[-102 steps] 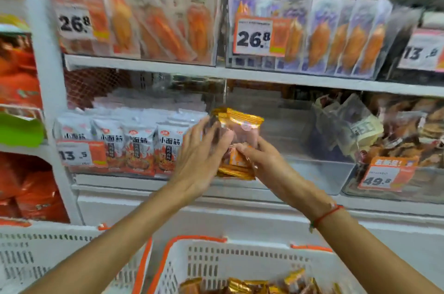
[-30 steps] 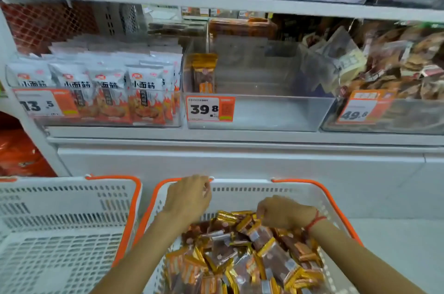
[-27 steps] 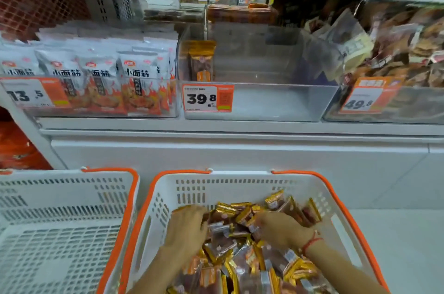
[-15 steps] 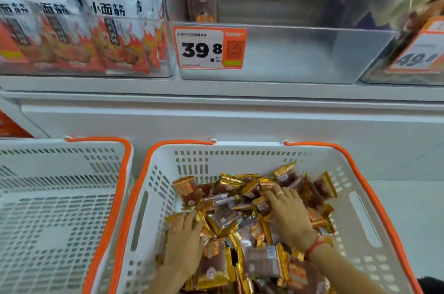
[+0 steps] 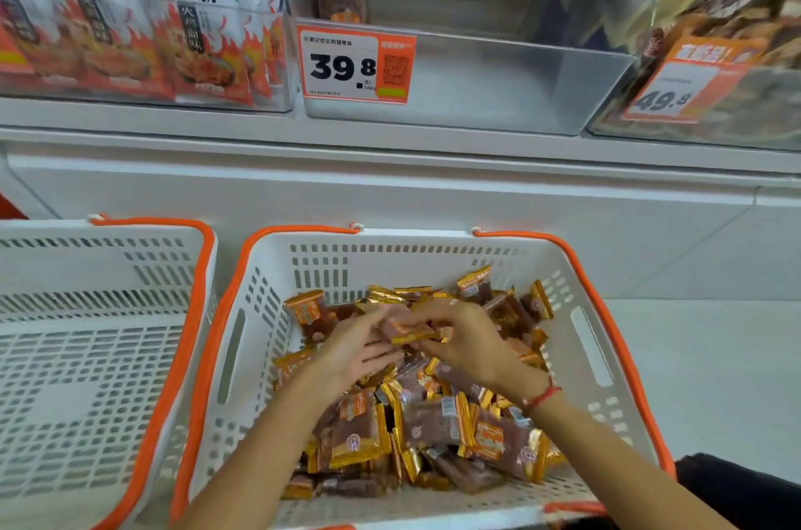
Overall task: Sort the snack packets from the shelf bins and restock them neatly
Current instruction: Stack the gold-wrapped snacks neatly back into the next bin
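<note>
Shelf tag reads 39.8; both hands' fingers seemingly pinch a packet.

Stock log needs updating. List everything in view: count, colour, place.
Gold packets: many, gold and brown, piled in the right basket.
Right basket: one, white with orange rim, below the shelf.
Left basket: one, white with orange rim, beside it.
Middle bin: one, clear, a few gold packets upright at its left, tag 39.8.
White pouches: several, white with flames, left bin.
Brown snacks: blurred, right bin, tag 49.8.
Left hand: over the pile.
Right hand: pinching one packet.
</note>
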{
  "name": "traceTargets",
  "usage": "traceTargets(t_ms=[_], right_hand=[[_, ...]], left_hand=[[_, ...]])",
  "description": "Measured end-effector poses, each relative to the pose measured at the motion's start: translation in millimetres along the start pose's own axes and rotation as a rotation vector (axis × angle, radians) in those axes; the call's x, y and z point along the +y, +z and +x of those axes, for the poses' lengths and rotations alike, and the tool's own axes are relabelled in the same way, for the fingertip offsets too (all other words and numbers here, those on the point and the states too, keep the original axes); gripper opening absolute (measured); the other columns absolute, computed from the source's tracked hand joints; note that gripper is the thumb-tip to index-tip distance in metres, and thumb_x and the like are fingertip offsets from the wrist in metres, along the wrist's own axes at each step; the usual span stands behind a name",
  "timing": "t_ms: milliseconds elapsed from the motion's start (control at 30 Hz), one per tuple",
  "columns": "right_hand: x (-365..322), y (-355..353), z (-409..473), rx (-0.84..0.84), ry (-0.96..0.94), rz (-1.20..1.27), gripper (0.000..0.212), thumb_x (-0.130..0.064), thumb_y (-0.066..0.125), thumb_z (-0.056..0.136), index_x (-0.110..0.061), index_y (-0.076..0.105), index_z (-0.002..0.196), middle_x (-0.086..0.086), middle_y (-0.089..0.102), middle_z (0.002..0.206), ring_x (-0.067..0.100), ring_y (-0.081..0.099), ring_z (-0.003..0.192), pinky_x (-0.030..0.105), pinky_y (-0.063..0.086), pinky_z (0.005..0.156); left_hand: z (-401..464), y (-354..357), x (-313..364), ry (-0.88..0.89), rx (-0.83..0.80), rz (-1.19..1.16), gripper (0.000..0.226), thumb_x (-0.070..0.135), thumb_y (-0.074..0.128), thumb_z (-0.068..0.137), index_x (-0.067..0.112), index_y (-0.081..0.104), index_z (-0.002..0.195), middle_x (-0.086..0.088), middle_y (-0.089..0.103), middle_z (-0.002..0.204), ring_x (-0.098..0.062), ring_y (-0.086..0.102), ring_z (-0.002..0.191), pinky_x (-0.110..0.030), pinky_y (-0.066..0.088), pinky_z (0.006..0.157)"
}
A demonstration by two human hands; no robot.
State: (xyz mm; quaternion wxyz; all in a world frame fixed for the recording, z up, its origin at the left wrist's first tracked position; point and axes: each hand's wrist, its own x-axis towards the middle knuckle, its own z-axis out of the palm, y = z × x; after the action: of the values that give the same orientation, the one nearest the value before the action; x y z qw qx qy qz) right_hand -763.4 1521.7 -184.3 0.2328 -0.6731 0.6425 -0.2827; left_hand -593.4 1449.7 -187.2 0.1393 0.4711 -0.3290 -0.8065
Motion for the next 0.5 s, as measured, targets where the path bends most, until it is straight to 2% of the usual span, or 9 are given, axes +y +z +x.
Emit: traceTargets(t_ms=[33,100,167,233,333,400,433,500], right_hand=[[5,4,-3,-0.064,0.028,-0.076,0.046,-0.009,0.071,0.081,-0.029,0.065,0.122,-0.011,0.066,0.115,0.005,0.059,0.105,0.018,0.048,0.087],[22,12,-13,-0.138,0.186,-0.259,0.056,-0.006,0.060,0.084,-0.025,0.051,0.137,-0.002,0.056,0.130,0.017,0.049,0.121,0.025,0.043,0.095],[44,22,-30,-0.198,0.386,-0.473,0.049,-0.023,0.055,0.091,-0.024,0.043,0.139,0.003,0.048,0.134,0.024,0.043,0.126,0.033,0.040,0.098],[56,35,-45,-0.292,0.505,-0.624,0.049,-0.044,0.052,0.092,-0.024,0.042,0.136,0.004,0.043,0.138,0.025,0.039,0.129,0.037,0.036,0.103],[58,44,-45,-0.323,0.529,-0.709,0.046,-0.049,0.048,0.094,-0.020,0.046,0.129,0.005,0.048,0.132,0.025,0.045,0.123,0.036,0.037,0.100],[54,41,-33,-0.247,0.550,-0.576,0.034,-0.045,0.042,0.099,-0.018,0.051,0.115,0.004,0.060,0.116,0.026,0.057,0.108,0.037,0.044,0.087],[51,35,-26,-0.166,0.608,-0.357,0.030,-0.043,0.039,0.101,-0.017,0.054,0.105,0.004,0.064,0.103,0.025,0.061,0.097,0.038,0.047,0.080],[41,20,-9,-0.011,0.734,0.249,0.028,-0.030,0.041,0.103,-0.014,0.060,0.090,0.002,0.062,0.081,0.017,0.061,0.077,0.033,0.052,0.070]], left_hand=[[2,-2,-5,0.043,0.065,0.033,0.028,0.026,0.052,0.099,0.011,0.059,0.121,-0.012,0.068,0.113,-0.021,0.068,0.096,-0.029,0.056,0.075],[6,-7,-13,0.092,0.155,0.055,0.023,0.016,0.050,0.100,0.011,0.055,0.122,-0.010,0.067,0.113,-0.018,0.066,0.094,-0.028,0.053,0.075],[6,-12,-15,0.109,0.172,0.069,0.023,0.017,0.049,0.100,0.015,0.054,0.123,-0.008,0.065,0.118,-0.020,0.065,0.099,-0.032,0.052,0.082],[4,-13,-14,0.111,0.158,0.082,0.020,0.017,0.049,0.101,0.022,0.054,0.120,-0.007,0.065,0.118,-0.021,0.064,0.102,-0.033,0.052,0.086],[-2,-15,-6,0.104,0.137,0.135,0.015,0.018,0.051,0.100,0.024,0.059,0.111,-0.005,0.066,0.113,-0.021,0.064,0.102,-0.031,0.053,0.081],[-5,-16,-1,0.118,0.116,0.190,0.017,0.018,0.054,0.098,0.024,0.062,0.112,-0.006,0.068,0.113,-0.021,0.065,0.103,-0.032,0.054,0.083],[-5,-17,0,0.124,0.119,0.209,0.018,0.018,0.054,0.098,0.023,0.062,0.113,-0.006,0.069,0.111,-0.020,0.065,0.102,-0.031,0.054,0.082],[-3,-18,2,0.131,0.150,0.208,0.018,0.017,0.052,0.099,0.022,0.060,0.113,-0.004,0.067,0.107,-0.018,0.063,0.098,-0.029,0.053,0.076]])
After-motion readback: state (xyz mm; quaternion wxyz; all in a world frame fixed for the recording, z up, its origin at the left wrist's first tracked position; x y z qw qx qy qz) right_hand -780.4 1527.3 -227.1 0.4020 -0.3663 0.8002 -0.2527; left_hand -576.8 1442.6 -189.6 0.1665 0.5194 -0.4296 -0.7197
